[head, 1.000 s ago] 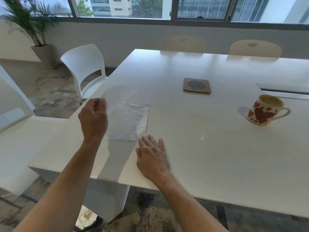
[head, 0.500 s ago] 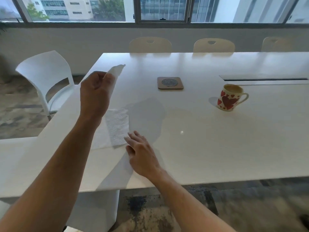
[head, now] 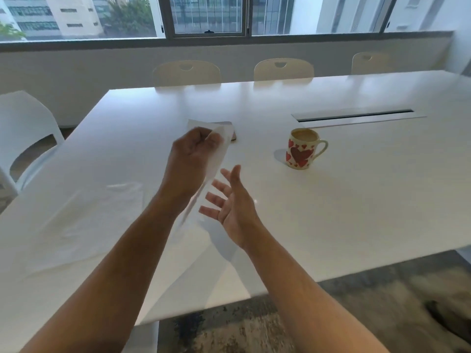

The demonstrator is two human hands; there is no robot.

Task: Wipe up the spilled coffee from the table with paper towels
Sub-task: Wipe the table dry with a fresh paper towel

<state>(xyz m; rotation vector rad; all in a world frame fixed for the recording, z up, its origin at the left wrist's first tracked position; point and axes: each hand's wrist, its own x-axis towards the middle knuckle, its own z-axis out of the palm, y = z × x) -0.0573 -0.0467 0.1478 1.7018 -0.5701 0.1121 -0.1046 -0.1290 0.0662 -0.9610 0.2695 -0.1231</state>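
A thin white paper towel [head: 216,159] hangs in the air above the near half of the table, pinched at its top by the curled fingers of the left hand [head: 190,161]. It droops in a long, narrow, motion-blurred strip down past the left wrist, its upper corner standing out above the knuckles. The right hand [head: 230,200] is lifted just beside it, palm turned towards the towel, fingers spread and straight, holding nothing. The glossy white rectangular table [head: 356,200] carries a cream ceramic mug with red hearts [head: 302,149], holding pale brown coffee, well to the right of the hands. A brown coaster [head: 233,136] shows partly behind the towel. A long cable slot [head: 354,114] runs across the far right of the tabletop. Cream chairs [head: 187,72] line the far edge beneath wide windows; a white plastic chair [head: 23,128] stands at left.
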